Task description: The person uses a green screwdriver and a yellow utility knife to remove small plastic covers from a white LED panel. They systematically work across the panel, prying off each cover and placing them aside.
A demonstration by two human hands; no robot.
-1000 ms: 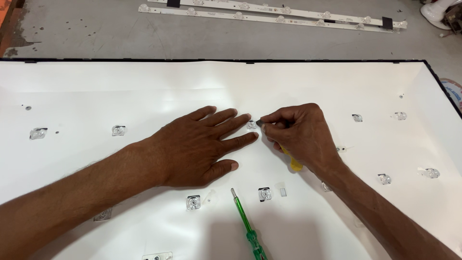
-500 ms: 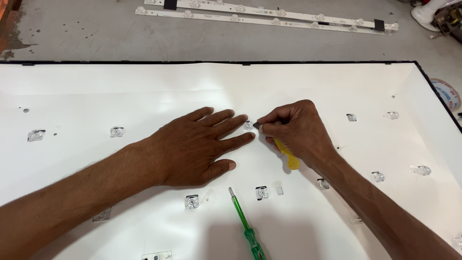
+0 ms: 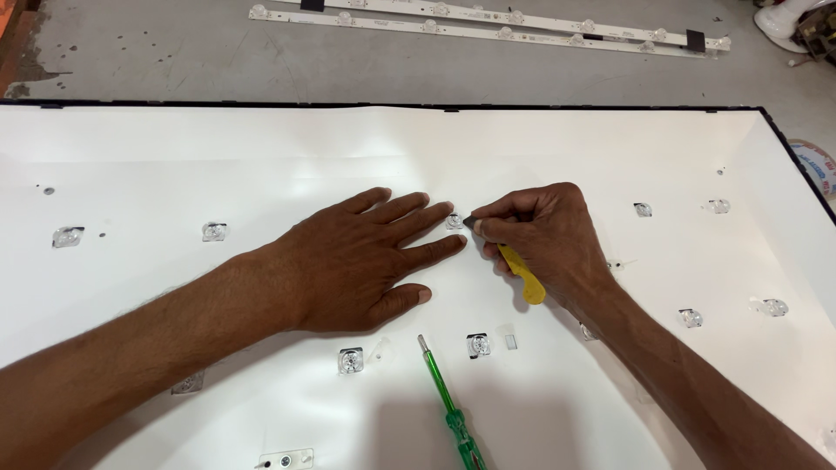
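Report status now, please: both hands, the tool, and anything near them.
Left hand flat on white sheet. Right hand grips yellow-handled tool, tip at small clear lens. Green screwdriver lies loose nearby.

This looks like an electronics repair workshop, the kind where flat-screen televisions get opened up. A large white reflector sheet (image 3: 261, 157) inside a black-edged panel frame covers the work area, with small clear backlight lenses (image 3: 214, 231) poking through cut-outs in rows. Beyond it, on a worn, stained grey floor (image 3: 174, 52), lie two long white LED strips (image 3: 488, 22) taken out of a set. A green-handled screwdriver (image 3: 448, 405) lies loose on the sheet.
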